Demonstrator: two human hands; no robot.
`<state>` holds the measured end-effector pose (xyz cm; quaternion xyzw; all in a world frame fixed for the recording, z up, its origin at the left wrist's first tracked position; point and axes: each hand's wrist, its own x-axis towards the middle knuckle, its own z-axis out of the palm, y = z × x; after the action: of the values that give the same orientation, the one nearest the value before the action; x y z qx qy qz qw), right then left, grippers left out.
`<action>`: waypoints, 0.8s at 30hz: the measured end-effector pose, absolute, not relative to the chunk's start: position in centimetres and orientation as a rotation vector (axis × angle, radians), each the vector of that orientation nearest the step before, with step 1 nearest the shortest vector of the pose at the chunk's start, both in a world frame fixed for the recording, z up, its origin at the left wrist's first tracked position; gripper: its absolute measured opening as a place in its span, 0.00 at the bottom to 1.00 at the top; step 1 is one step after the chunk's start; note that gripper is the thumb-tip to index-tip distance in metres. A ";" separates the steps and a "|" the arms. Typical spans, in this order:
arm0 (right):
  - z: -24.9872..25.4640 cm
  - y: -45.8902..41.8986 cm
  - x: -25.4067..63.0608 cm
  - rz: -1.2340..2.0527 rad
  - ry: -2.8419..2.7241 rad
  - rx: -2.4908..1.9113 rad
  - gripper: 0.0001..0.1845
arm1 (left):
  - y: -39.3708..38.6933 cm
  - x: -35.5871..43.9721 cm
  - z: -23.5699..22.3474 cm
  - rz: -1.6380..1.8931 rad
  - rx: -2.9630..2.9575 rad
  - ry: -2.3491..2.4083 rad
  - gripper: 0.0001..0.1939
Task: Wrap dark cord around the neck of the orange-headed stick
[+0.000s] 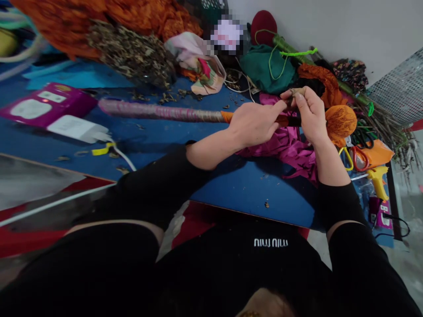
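A long stick [158, 112] wrapped in purple, pale and orange strips lies level above the blue table. My left hand [253, 125] is closed around its orange and dark part. My right hand [310, 112] is beside the stick's dark part, thumb and finger pinched on a small brownish bit too small to name; the left fingertips are close to it. Just past my right hand is a round orange cloth-covered ball [342, 120]; my hand hides whether it joins the stick. Crumpled magenta cloth [287, 149] lies beneath both hands.
Dried plant matter [132, 50], orange fabric [158, 20] and green cloth [269, 68] are piled along the back. A purple power strip [49, 108] with a white plug is at left. Red-handled scissors [360, 158] and a yellow glue gun [379, 181] lie at right.
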<state>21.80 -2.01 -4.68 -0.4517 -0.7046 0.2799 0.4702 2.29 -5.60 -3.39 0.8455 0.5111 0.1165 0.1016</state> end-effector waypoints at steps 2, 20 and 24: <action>-4.7 -2.0 21.9 0.707 -1.710 -1.101 0.27 | -5.7 2.3 -3.4 0.360 2.501 1.501 0.32; 0.5 -1.2 32.1 1.048 -1.530 -1.007 0.15 | -3.7 -0.1 -3.4 0.616 2.334 1.429 0.19; 0.1 1.4 38.9 0.801 -1.471 -1.049 0.15 | -2.8 -1.1 -3.0 0.611 2.255 1.342 0.17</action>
<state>38.90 1.41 0.12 -0.4431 -0.6216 0.3384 0.5503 -1.10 -2.80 -2.96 0.8160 0.4858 0.2212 0.2219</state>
